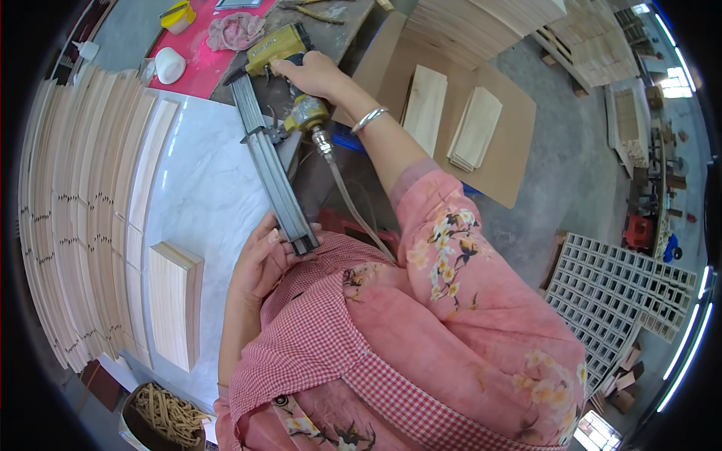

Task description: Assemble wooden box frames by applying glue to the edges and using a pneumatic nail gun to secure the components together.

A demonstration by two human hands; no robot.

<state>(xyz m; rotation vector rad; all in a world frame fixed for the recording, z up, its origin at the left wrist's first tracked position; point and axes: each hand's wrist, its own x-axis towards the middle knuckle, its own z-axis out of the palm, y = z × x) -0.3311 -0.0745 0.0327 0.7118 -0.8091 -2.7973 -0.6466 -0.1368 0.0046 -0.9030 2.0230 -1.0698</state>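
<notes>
A yellow pneumatic nail gun [279, 49] lies across the far part of the table, its long grey metal magazine [269, 169] pointing back toward my body. My right hand [312, 74] grips the gun by its handle, the fingers closed round it. An air hose [347, 192] runs from the fitting below that handle. At the near end of the magazine, my left hand [259, 257] has its fingers curled about the tip; part of them is hidden behind the metal. Left of that hand a short stack of pale wooden boards [174, 304] rests on the white marbled tabletop [197, 177].
Long rows of stacked wooden strips [90, 210] line the left edge. A white jar [170, 66], a yellow tub [178, 16] and a pink cloth [235, 31] occupy the far left. Boards [475, 129] lie on cardboard [511, 154] at right. A bin of tan strips [169, 413] stands lower left.
</notes>
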